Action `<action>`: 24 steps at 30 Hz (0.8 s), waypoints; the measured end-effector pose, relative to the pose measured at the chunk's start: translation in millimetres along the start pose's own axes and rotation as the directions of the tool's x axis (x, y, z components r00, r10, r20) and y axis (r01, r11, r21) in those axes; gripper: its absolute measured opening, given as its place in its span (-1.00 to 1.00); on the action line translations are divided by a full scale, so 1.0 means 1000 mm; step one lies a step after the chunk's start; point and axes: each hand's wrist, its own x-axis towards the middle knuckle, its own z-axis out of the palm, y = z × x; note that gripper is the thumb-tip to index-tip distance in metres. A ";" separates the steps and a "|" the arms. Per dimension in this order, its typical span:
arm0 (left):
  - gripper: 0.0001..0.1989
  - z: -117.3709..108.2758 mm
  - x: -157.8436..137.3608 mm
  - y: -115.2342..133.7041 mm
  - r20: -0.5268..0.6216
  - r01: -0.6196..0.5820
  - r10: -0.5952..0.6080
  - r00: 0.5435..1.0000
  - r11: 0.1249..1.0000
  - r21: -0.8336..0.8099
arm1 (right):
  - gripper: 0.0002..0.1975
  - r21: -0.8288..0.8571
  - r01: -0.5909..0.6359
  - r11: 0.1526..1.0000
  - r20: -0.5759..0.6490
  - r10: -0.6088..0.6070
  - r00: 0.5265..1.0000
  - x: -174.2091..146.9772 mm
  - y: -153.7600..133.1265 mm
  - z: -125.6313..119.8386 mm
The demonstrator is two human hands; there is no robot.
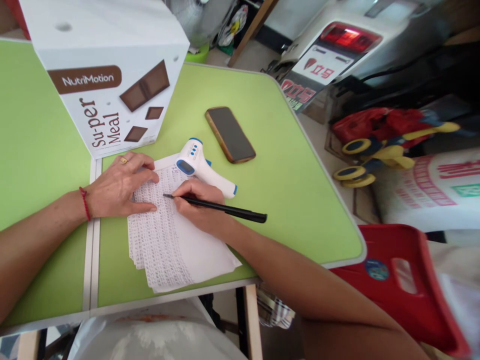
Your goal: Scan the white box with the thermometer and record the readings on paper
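Right hand (200, 202): fingers closed on the pen (240, 212), count 1; tip points left, at the written rows; contact with the paper cannot be confirmed.
Left hand (114, 185): digits apart, palm down, fingertips over the upper left of the sheets, grasping nothing.
Sheets (176, 245): under both hands, fanning toward the person; at least 2 by their edges, exact count not determinable.
Writing practice: a light grip close to the tip should serve; firm left-hand pressure should stop the sheets slipping; lower edges are uneven, so squaring them would probably help straight rows.
Thermometer (208, 175): count 1, just beyond the right hand, overlapping the sheets' top; might obstruct the knuckles, better moved aside.
Phone (234, 137): count 1, beyond the right hand and thermometer, screen dark.
Box (112, 100): count 1, upright beyond the left hand.
Table (292, 200): count 1, green, beneath both hands.
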 end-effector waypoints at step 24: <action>-0.52 -0.001 0.001 0.000 0.039 0.041 -0.040 0.998 0.999 -0.020 | -0.90 -0.072 -0.007 0.997 -0.010 0.006 1.000 0.001 -0.004 -0.001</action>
